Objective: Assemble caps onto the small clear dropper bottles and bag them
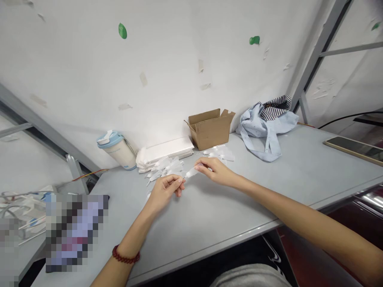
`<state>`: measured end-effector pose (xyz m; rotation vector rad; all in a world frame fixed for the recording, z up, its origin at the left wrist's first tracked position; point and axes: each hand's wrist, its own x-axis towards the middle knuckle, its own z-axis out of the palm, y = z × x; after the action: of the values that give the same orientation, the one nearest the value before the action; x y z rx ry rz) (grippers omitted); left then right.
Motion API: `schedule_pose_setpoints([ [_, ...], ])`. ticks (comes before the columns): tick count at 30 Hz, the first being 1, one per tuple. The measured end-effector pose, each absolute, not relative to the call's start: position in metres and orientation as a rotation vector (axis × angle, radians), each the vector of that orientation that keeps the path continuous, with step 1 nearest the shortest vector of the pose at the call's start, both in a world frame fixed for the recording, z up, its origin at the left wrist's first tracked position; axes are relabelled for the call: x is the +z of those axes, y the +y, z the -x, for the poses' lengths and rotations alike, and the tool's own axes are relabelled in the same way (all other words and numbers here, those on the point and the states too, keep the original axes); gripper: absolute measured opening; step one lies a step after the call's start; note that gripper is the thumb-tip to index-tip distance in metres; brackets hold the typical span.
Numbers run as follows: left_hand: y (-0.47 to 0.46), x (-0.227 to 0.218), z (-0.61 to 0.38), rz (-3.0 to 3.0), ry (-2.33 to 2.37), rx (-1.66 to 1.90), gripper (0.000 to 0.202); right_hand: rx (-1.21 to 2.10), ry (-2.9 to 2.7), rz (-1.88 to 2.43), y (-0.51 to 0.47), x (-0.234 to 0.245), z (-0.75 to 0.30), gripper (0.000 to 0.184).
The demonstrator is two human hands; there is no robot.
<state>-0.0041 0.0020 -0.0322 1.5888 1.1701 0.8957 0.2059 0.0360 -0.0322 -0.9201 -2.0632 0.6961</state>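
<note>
My right hand [211, 169] pinches a small translucent white squeeze bottle [191, 172] above the grey table. The bottle lies tilted, its narrow tip pointing left and down toward my other hand. My left hand [169, 189], with a dark red bead bracelet on the wrist, is closed in a pinch at that tip. Whatever its fingertips hold is too small to make out. Behind the left hand lies a loose pile of similar small bottles [167, 165]. A second group of small bottles [223, 153] lies beyond the right hand, in front of the cardboard box.
An open cardboard box [212, 129] stands against the wall, with a stack of white packets [167, 151] to its left. Further left is a blue-lidded cup [118, 149]. A light blue cloth bag [266, 123] and a phone [356, 148] lie on the right of the table [221, 223].
</note>
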Motion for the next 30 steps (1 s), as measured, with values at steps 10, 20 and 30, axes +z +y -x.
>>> schedule_pose_setpoints([
  [10,-0.001,-0.035,0.004,-1.567,1.167,0.876,0.025,0.600,-2.127,0.844,0.033,-0.036,-0.204,0.020],
  [20,0.000,-0.036,0.002,-1.494,1.164,0.877,0.025,0.423,-2.192,0.758,0.035,-0.041,-0.205,0.020],
  [30,-0.001,-0.036,0.001,-1.439,1.129,0.882,0.023,0.335,-2.183,0.683,0.036,-0.045,-0.205,0.017],
])
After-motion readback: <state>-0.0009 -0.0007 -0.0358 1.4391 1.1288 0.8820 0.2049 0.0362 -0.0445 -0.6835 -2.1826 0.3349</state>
